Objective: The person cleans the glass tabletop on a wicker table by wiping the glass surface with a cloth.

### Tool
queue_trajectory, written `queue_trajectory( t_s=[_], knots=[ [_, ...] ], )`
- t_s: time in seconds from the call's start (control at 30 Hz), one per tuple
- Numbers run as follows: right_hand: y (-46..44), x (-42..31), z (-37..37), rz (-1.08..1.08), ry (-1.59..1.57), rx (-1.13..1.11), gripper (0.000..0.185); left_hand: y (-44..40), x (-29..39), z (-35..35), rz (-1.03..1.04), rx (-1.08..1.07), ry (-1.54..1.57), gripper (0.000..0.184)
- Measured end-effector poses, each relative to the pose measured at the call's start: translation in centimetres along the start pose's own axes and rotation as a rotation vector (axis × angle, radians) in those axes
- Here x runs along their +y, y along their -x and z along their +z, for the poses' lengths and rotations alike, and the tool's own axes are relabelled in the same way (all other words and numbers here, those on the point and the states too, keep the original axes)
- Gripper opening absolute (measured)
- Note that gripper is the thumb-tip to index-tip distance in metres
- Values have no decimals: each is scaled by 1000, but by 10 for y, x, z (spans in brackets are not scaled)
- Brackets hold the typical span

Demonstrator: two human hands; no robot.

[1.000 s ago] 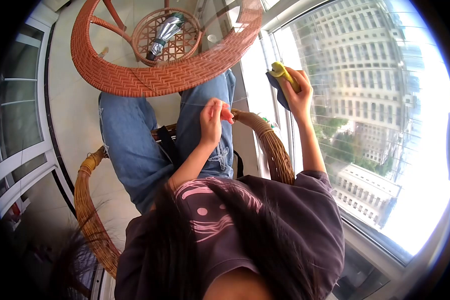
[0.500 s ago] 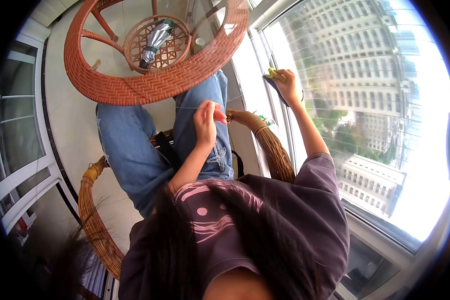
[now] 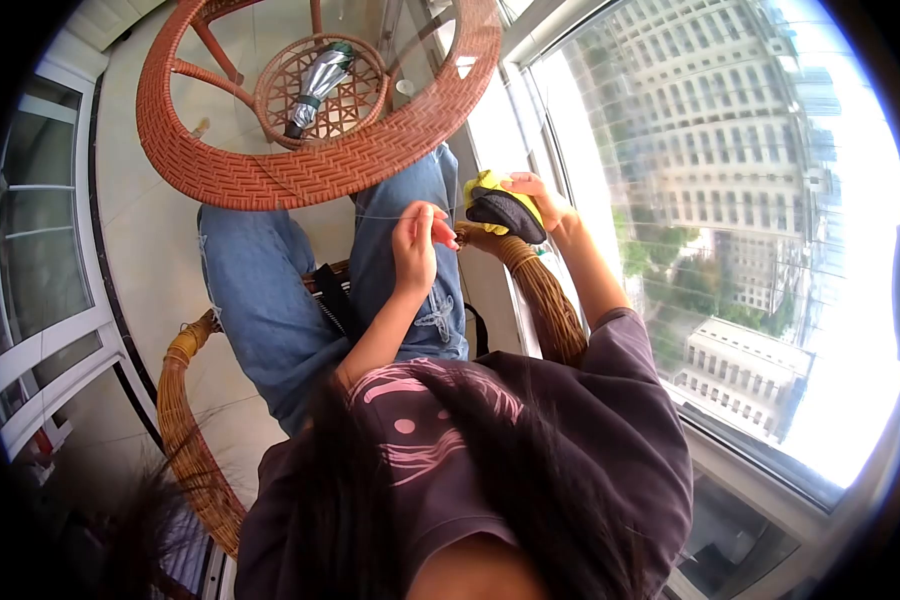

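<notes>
My left hand [image 3: 417, 250] is closed in a pinch above my lap, and a thin thread [image 3: 378, 217] runs out to the left from its fingertips. Just to the right, my right hand [image 3: 547, 203] grips a soft fabric piece [image 3: 507, 213], bright yellow with a dark grey panel facing up. The fabric lies close to my left fingers but apart from them, above the chair's armrest. Whether a needle is in either hand is too small to tell.
In front of my knees stands a round woven table [image 3: 315, 180] with a glass top. On its lower shelf lies a folded silver umbrella [image 3: 320, 85]. A wicker armrest [image 3: 548, 300] curves beside my right arm, next to the window [image 3: 700, 180].
My right hand has come down and left from beside the window, bringing the yellow and grey fabric piece near my left hand. The fabric's dark panel now shows. My left hand has barely moved.
</notes>
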State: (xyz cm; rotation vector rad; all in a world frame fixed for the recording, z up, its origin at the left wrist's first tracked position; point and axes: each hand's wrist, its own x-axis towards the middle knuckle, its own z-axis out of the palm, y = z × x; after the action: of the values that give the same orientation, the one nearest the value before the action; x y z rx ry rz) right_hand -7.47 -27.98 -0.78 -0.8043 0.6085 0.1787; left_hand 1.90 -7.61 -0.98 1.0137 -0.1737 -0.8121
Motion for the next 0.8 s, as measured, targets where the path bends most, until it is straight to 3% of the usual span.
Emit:
queue_trajectory(
  t_s=[0.17,0.23,0.3,0.37,0.47,0.57,0.63,0.7,0.77,0.8],
  knots=[
    [17,0,3,-178,-90,-35,32,0,1,-1,-8,-12,2,28],
    [21,10,-14,-220,-390,36,33,0,0,-1,-8,-10,4,27],
    [26,7,-27,-405,-507,-40,31,0,-1,-2,-2,1,10,27],
    [40,-12,-38,-597,-490,50,35,-1,-2,-2,-4,4,23,27],
    [68,-53,-2,-670,-48,580,30,0,-3,-2,-17,7,38,25],
    [70,-57,58,-860,674,820,22,2,1,1,-33,49,42,24],
    [68,-48,102,-1013,1284,781,25,5,7,3,-35,78,39,23],
    [47,-21,114,-1158,1637,461,38,10,12,2,-59,154,13,23],
    [31,-6,116,-963,1814,102,43,12,13,-5,-41,161,4,24],
    [24,-6,110,-1027,1812,150,43,13,12,-10,-42,143,-27,25]
  ],
)
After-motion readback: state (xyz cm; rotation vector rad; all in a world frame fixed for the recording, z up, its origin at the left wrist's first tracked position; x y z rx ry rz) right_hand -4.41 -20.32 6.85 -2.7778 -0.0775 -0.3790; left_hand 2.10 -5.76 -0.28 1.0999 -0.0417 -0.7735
